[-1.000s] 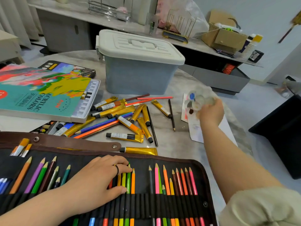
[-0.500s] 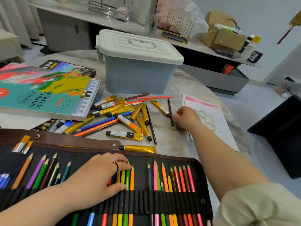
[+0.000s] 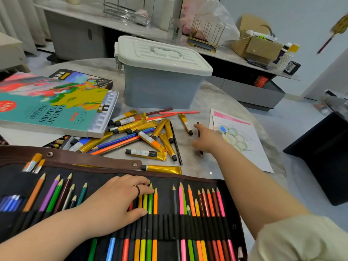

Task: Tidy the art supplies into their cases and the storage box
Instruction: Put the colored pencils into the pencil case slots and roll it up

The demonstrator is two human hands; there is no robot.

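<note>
- The right hand [image 3: 207,139] is stretched out over a dark pencil [image 3: 201,155] lying on the tabletop [image 3: 216,95] in front of the storage box [image 3: 162,87], off its right corner. Both ends of the pencil poke out past the hand, so tbh it can't be told whether the fingers [image 3: 198,127] are clamped on it or just hovering.
- The left hand [image 3: 120,200] is laid flat, fingers straight, on the pencil roll case [image 3: 164,196], well in front of the storage box. Nothing is gripped there; the roll is just pinned down.
- A pencil like that should be light, stiff and a bit rolly on a smooth top. It's probably best pinched mid-shaft between thumb and two fingers, with the tip spared any knocks since the lead can snap.
- The gold paint tubes [image 3: 146,136] are heaped just in front of the storage box. They look like soft metal that dents easily, so they're better taken by the shoulder near the cap than squeezed in the belly.
- The acrylic colors case [image 3: 52,110] is parked left of the storage box, with its white tray showing at one end.
- The storage box lid is on, so it'll likely need lifting off before anything gets dropped in.
</note>
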